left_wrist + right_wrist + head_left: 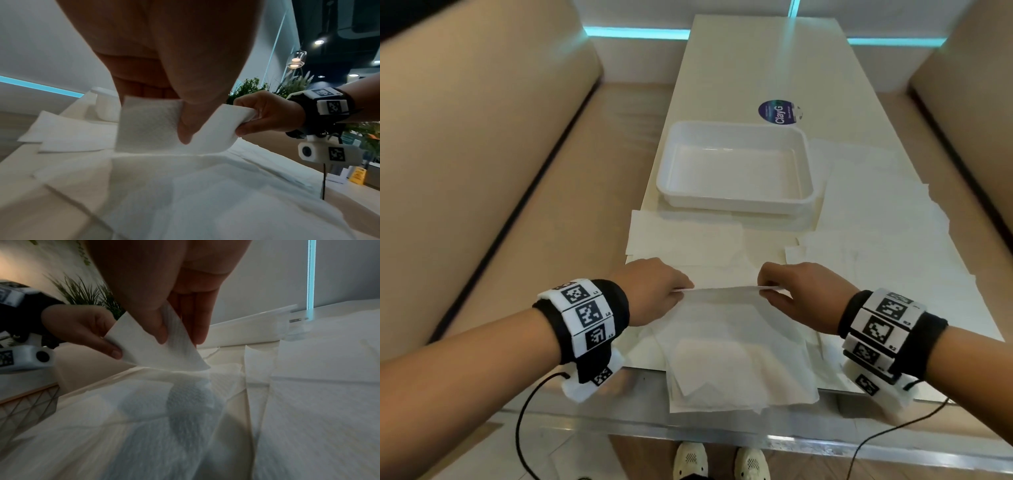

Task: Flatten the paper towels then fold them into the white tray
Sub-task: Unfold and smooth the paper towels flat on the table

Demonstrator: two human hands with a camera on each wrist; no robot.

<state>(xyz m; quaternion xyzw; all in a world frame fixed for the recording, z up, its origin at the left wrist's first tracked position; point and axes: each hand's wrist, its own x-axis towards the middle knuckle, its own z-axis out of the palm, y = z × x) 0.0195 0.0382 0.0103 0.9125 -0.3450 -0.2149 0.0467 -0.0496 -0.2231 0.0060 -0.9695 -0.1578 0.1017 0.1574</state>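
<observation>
In the lower middle of the head view, a thin white embossed paper towel (726, 329) lies on the near end of the long cream table (756, 68), on top of other loose sheets, with its near edge drooping over the table's metal lip. The left hand (654, 291) and the right hand (798, 294) each pinch one far corner of this sheet between thumb and fingers and hold that far edge raised and stretched between them. The left wrist view shows the left thumb (185, 123) pressed onto the lifted strip, and the right wrist view shows the right fingertips (162, 332) clamped on the other corner. Holding both corners at matching height probably keeps the edge straight, so that it can be brought toward the person and laid squarely for a fold.

The shallow white rectangular plastic tray (671, 150) sits in the middle of the head view, just beyond the hands, with nothing in it. More flattened white paper towels (688, 236) lie between it and the hands, and others (876, 205) spread along the right side of the frame, some tucked under the tray's right rim. A round dark blue sticker (777, 111) lies on the table just behind the tray. No towel has reached the tray yet, so the task seems to be at an early stage.
</observation>
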